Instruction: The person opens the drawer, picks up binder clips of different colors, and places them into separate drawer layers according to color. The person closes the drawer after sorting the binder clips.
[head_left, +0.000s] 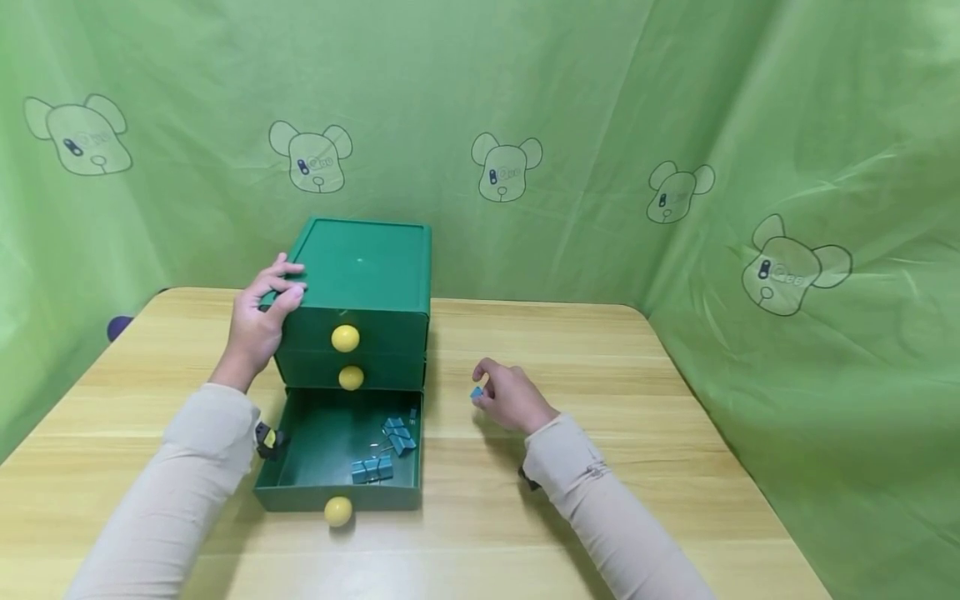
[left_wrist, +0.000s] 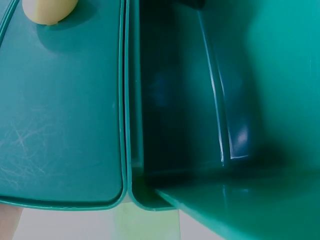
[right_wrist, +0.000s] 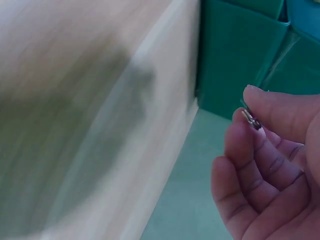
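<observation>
A green drawer unit (head_left: pixel 360 267) with yellow ball knobs stands on the table. Its bottom drawer (head_left: pixel 315 454) is pulled out, with teal binder clips (head_left: pixel 372 470) lying on the right side of it. My left hand (head_left: pixel 258 321) rests against the unit's upper left edge, fingers and thumb spread near the top. The left wrist view shows the open drawer's inside (left_wrist: pixel 175 100) close up but hardly any of the hand. To the right of the unit, above the table, my right hand (head_left: pixel 513 398) pinches a small blue binder clip (head_left: pixel 477 392); its metal part (right_wrist: pixel 251 120) shows between thumb and fingers.
The wooden table (head_left: pixel 600 350) carries the unit on its left half. Green cloth (head_left: pixel 570 83) with printed bear heads hangs behind and along the right side. A purple round object (head_left: pixel 117 327) shows past the table's left edge.
</observation>
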